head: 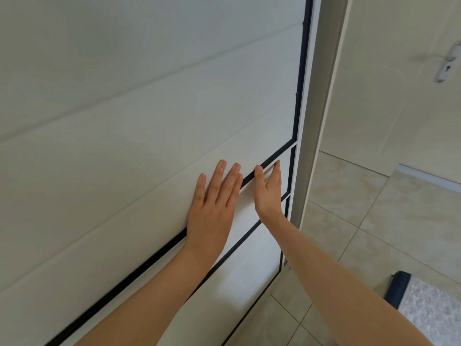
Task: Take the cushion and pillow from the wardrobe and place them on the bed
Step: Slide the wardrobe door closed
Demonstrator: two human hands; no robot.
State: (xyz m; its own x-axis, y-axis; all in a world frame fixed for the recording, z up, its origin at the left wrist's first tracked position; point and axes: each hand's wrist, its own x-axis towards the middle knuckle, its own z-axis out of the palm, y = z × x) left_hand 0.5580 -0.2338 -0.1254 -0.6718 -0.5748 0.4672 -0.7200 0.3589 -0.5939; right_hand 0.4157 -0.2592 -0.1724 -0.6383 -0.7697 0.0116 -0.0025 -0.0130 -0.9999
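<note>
A white wardrobe door (139, 126) with thin black trim lines fills the left and middle of the head view. It is shut, so the cushion and pillow are hidden. My left hand (214, 206) lies flat on the door, fingers spread, just above a black trim line. My right hand (268, 191) presses edge-on against the door a little to the right, near the door's right edge, fingers straight. Neither hand holds anything.
A grey-white wardrobe frame post (316, 108) runs down beside the door. Right of it is a white room door with a lever handle (447, 63). Beige floor tiles (374, 221) lie below, with a grey mat with a dark border (429, 310) at the bottom right.
</note>
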